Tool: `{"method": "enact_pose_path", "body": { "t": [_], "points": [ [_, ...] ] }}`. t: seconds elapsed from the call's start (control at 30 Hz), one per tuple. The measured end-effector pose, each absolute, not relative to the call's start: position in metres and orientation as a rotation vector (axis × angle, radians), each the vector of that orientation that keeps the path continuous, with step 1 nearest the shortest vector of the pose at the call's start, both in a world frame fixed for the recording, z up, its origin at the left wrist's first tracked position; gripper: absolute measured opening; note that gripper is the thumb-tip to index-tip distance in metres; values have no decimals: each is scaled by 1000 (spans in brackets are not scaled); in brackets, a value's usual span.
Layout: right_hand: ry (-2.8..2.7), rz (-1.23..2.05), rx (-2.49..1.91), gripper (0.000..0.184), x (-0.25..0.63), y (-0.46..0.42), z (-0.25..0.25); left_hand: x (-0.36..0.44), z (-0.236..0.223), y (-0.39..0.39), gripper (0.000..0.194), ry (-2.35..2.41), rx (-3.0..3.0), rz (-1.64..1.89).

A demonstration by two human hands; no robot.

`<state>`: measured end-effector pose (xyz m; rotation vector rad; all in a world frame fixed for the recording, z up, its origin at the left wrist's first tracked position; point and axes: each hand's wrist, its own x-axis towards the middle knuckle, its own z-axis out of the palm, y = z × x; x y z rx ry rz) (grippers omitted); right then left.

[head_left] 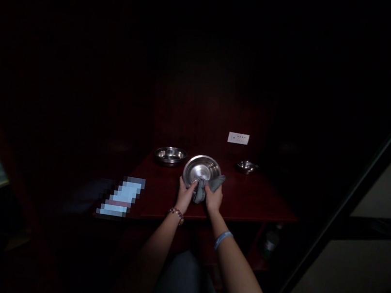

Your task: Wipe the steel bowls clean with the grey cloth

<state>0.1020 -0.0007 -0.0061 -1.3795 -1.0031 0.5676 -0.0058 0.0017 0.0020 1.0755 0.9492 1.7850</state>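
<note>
A shiny metal bowl [201, 168] is tilted toward me above the front of a dark red shelf [246, 200]. My left hand [184, 195] grips its lower left rim, thumb on the inside. On the lower right, my right hand [213, 198] is closed on a grey cloth [200, 191] pressed against the bowl's rim. Part of the cloth sticks up past the right hand's fingers. The fingers behind the bowl are hidden.
A wider metal bowl [170, 155] stands at the shelf's back left, a smaller one [247, 167] at the back right. A white socket panel [238, 138] is on the back wall. Below right is a bottle [269, 243]. A blurred-out bright patch [123, 197] lies left.
</note>
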Motion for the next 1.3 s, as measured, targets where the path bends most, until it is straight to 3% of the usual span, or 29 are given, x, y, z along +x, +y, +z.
{"method": "enact_pose_path", "body": {
  "t": [0.13, 0.67, 1.3],
  "points": [
    [-1031, 574, -1425, 52, 102, -1, -5, -7, -1, 5, 57, 985, 1068, 1788],
    [-1040, 550, -1444, 50, 103, 3, -8, -6, -8, 11, 51, 961, 1135, 1801],
    [-969, 538, -1328, 42, 100, 0, -6, -7, 1, 5, 32, 961, 924, 1892]
  ]
}}
